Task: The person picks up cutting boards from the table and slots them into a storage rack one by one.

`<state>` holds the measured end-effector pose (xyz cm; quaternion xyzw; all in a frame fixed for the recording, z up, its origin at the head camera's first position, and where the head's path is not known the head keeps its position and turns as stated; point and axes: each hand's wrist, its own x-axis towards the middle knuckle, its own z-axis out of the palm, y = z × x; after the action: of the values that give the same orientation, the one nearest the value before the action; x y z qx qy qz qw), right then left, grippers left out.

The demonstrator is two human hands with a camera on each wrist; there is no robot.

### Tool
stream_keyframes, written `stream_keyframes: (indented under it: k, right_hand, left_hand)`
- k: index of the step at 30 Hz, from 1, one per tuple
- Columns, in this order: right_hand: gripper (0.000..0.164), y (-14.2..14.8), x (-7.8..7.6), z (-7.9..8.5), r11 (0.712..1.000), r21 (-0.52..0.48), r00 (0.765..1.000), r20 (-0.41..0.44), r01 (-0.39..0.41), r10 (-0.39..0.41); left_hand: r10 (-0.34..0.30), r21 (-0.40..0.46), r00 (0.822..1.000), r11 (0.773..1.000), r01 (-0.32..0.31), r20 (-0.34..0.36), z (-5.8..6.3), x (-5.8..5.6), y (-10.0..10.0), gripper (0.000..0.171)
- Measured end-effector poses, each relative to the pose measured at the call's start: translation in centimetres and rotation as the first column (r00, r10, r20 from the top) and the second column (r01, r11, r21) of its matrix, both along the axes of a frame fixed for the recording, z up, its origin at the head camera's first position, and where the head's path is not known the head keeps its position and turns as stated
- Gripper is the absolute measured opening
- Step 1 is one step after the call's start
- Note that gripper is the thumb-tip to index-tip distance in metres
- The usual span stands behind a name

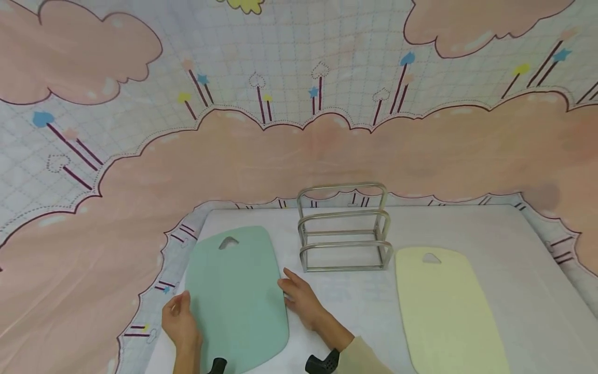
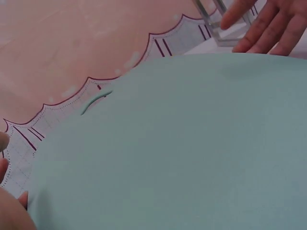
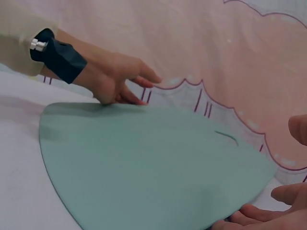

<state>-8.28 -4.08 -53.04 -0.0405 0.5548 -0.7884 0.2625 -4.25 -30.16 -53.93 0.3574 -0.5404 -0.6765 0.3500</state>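
Note:
A mint-green cutting board (image 1: 238, 296) with a small handle slot is on the left side of the white table, between both hands. At its left edge is my left hand (image 1: 182, 322), fingers loosely bent and thumb raised apart. The right hand (image 1: 303, 304) touches the opposite long edge with extended fingers. In the right wrist view, right-hand fingertips (image 3: 244, 218) reach just beneath the board's rim, and the left hand (image 3: 117, 79) shows behind the far rim, some of its fingertips hidden. Neither thumb presses on the board's face.
A metal wire rack (image 1: 345, 244) with several upright loops stands behind the right hand. A pale yellow cutting board (image 1: 448, 311) lies to the right on the white table (image 1: 528, 291). Patterned pink-and-white cloth (image 1: 327, 156) hangs behind.

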Motion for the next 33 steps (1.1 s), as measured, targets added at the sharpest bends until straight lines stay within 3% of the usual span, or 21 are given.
stream_keyframes:
  k: [7,14,24,28,33]
  right_hand:
    - [0.071,0.4,-0.2,1.0,0.999,-0.036,1.0,-0.02,0.004,-0.005]
    - [0.071,0.8,-0.5,1.8,0.999,-0.049,0.999,-0.033,0.015,-0.016]
    - [0.071,0.9,-0.4,2.6,0.999,-0.037,1.0,-0.015,0.015,-0.016]
    - [0.073,1.0,-0.4,3.1,1.0,-0.013,0.999,-0.035,-0.016,0.015]
    - [0.077,1.1,-0.4,3.8,0.999,0.004,0.997,-0.059,-0.052,0.052]
  left_hand:
    - [0.011,0.051,0.984,0.999,-0.002,-0.176,0.5,0.3,-0.2,0.007]
    - [-0.009,0.086,0.937,0.995,0.042,-0.349,1.3,0.1,-0.2,0.012]
    - [0.012,0.121,0.913,0.992,0.041,-0.407,1.9,0.4,0.2,0.012]
    - [0.014,0.134,0.879,0.989,0.057,-0.477,2.2,0.5,0.4,0.012]
    - [0.018,0.162,0.807,0.982,0.097,-0.59,2.6,0.6,0.5,0.01]
